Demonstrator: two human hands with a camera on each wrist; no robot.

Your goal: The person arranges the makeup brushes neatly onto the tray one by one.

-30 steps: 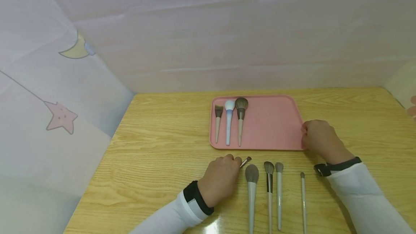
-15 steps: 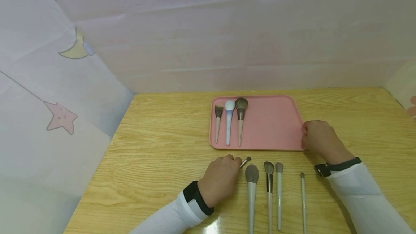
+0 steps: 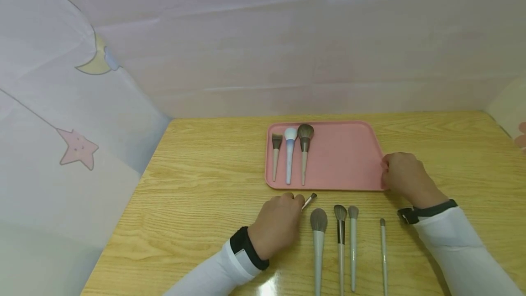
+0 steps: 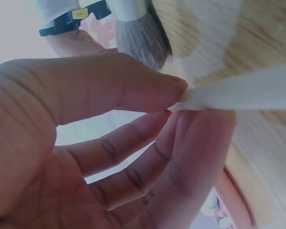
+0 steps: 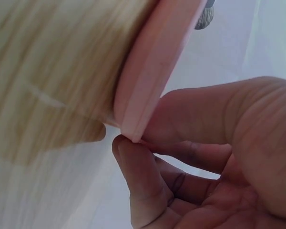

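Head view shows a wooden table (image 3: 197, 182) with a pink tray (image 3: 345, 159) on it. The left hand (image 3: 277, 225) sits on the table just in front of the tray, and it pinches a small brush (image 3: 309, 200) between thumb and fingers. The brush tip pokes out to the right of the hand, close to the tray's near edge. In the left wrist view the thumb and fingers (image 4: 200, 138) are pressed together on the pale brush handle (image 4: 238, 93). The right hand (image 3: 404, 177) is at the right side of the tray. In the right wrist view its thumb and fingers (image 5: 133, 162) pinch the tray's rim (image 5: 148, 81). Three brushes lie side by side in the left part of the tray: a flat one (image 3: 276, 156), a white and blue one (image 3: 289, 152) and a big fluffy one (image 3: 304, 147). Four more brushes (image 3: 349, 245) lie in a row on the table, to the right of the left hand, with their soft ends pointing at the tray.
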